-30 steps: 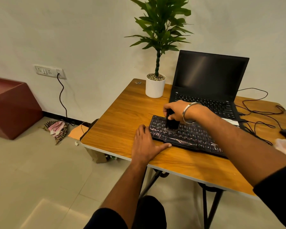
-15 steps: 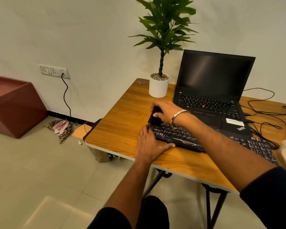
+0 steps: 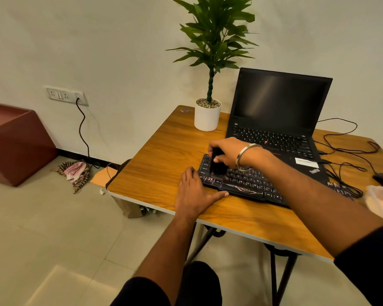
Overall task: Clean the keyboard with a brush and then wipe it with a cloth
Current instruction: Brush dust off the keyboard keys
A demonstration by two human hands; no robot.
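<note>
The keyboard (image 3: 248,184) is lying on the table (image 3: 164,155), just before the laptop (image 3: 274,129). The right hand (image 3: 228,151) is gripping a black brush (image 3: 217,165) with curled fingers, bristles standing on the left keys. The left hand (image 3: 192,193) is resting flat, fingers straight, thumb touching the keyboard's near edge.

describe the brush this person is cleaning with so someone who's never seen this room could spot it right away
Start at the wooden table and the open laptop on it. In front of the laptop lies a separate black keyboard. The brush is the small black block standing on that keyboard's left end, gripped from above by the right hand wearing a metal bangle.
</note>
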